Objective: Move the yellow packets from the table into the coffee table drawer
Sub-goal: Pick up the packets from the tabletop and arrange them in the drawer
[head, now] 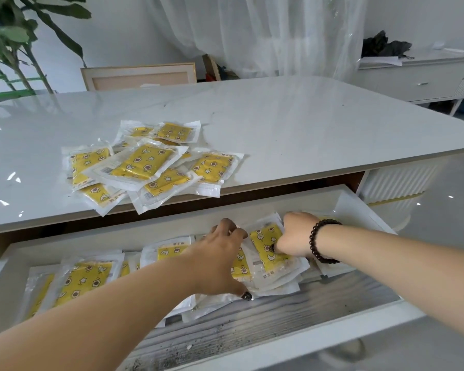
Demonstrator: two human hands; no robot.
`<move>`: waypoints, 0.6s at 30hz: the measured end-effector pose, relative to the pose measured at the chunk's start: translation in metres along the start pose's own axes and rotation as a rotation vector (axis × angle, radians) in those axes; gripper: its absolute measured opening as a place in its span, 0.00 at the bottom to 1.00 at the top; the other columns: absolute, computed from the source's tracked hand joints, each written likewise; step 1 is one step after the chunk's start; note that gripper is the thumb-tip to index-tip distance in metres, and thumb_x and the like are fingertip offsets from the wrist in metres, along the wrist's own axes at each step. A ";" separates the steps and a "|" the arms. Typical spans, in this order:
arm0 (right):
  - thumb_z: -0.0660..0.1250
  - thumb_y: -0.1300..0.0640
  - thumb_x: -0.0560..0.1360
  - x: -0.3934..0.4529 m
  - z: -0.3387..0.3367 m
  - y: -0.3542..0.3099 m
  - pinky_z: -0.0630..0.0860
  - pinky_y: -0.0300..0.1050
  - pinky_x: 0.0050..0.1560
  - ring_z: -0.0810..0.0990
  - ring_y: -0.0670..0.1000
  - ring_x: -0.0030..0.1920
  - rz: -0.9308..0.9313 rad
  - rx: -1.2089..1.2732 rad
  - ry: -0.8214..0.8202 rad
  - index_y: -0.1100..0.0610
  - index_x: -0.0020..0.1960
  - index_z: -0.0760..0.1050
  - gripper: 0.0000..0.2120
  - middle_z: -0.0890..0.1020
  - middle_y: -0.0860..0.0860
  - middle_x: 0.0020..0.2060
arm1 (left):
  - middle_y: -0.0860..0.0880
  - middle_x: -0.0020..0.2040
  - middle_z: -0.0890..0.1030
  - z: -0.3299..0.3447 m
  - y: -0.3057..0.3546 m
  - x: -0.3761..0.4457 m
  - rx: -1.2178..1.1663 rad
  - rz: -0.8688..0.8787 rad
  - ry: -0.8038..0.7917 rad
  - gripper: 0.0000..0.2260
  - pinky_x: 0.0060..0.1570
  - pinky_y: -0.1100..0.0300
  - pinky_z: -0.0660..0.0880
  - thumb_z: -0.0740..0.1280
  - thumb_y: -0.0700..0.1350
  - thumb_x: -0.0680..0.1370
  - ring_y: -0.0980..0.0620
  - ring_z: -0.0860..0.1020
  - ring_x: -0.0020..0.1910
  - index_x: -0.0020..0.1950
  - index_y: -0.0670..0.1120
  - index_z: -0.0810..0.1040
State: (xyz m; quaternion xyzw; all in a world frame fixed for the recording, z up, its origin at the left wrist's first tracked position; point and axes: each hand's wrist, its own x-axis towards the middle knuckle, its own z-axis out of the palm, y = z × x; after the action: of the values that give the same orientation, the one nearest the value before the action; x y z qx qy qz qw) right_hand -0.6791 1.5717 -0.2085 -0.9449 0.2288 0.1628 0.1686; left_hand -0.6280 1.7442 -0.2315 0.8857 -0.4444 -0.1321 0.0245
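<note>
A loose pile of several yellow packets (148, 164) in clear wrappers lies on the white coffee table top (292, 124) near its front edge. Below it the drawer (319, 341) stands pulled out, with more yellow packets (83, 279) spread along its back. My left hand (220, 253) reaches into the drawer with its fingers curled over the left side of a small stack of packets (265, 247). My right hand (295, 234), a dark bead bracelet on its wrist, grips the right side of the same stack, thumb pressed on the top packet.
A leafy plant (14, 41) stands at the far left behind the table. A framed panel (138, 76) leans against the wall behind it. A white sideboard (418, 79) with dark cloth on top stands at the right. The drawer's front floor shows grey wood grain with dark specks.
</note>
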 end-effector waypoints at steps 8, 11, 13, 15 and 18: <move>0.69 0.44 0.71 -0.002 -0.007 0.018 0.72 0.39 0.30 0.75 0.48 0.35 -0.016 -0.037 0.040 0.57 0.51 0.74 0.18 0.78 0.50 0.40 | 0.49 0.67 0.61 0.000 0.001 0.000 0.062 -0.023 0.015 0.45 0.68 0.50 0.67 0.71 0.68 0.66 0.49 0.57 0.69 0.76 0.52 0.58; 0.67 0.48 0.72 -0.002 -0.010 0.020 0.77 0.41 0.43 0.78 0.50 0.46 -0.057 -0.013 0.146 0.57 0.54 0.76 0.15 0.79 0.51 0.48 | 0.49 0.68 0.61 -0.005 0.006 -0.005 0.042 -0.051 0.027 0.43 0.69 0.49 0.65 0.67 0.71 0.66 0.48 0.57 0.70 0.75 0.51 0.60; 0.64 0.50 0.73 -0.008 -0.012 0.020 0.78 0.45 0.51 0.78 0.51 0.51 -0.083 0.001 0.178 0.55 0.55 0.76 0.14 0.79 0.50 0.51 | 0.48 0.69 0.62 -0.011 0.012 -0.009 0.021 -0.073 0.051 0.39 0.69 0.49 0.65 0.65 0.69 0.70 0.47 0.57 0.70 0.74 0.51 0.62; 0.63 0.51 0.74 -0.017 -0.016 0.018 0.78 0.45 0.52 0.78 0.50 0.51 -0.108 -0.008 0.185 0.55 0.53 0.77 0.12 0.79 0.50 0.51 | 0.47 0.70 0.62 -0.018 0.017 -0.014 0.055 -0.069 0.066 0.36 0.69 0.48 0.65 0.64 0.67 0.72 0.46 0.58 0.71 0.74 0.50 0.62; 0.62 0.53 0.75 -0.035 -0.026 0.009 0.73 0.39 0.47 0.76 0.48 0.50 -0.168 -0.038 0.204 0.54 0.51 0.76 0.08 0.79 0.48 0.51 | 0.45 0.70 0.64 -0.029 0.021 -0.027 0.188 -0.024 0.051 0.32 0.67 0.48 0.66 0.62 0.64 0.75 0.44 0.60 0.70 0.73 0.47 0.64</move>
State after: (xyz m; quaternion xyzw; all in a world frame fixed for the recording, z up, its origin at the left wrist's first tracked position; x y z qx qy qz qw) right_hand -0.7075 1.5675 -0.1742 -0.9754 0.1615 0.0557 0.1396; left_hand -0.6527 1.7512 -0.1948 0.8923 -0.4436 -0.0677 -0.0488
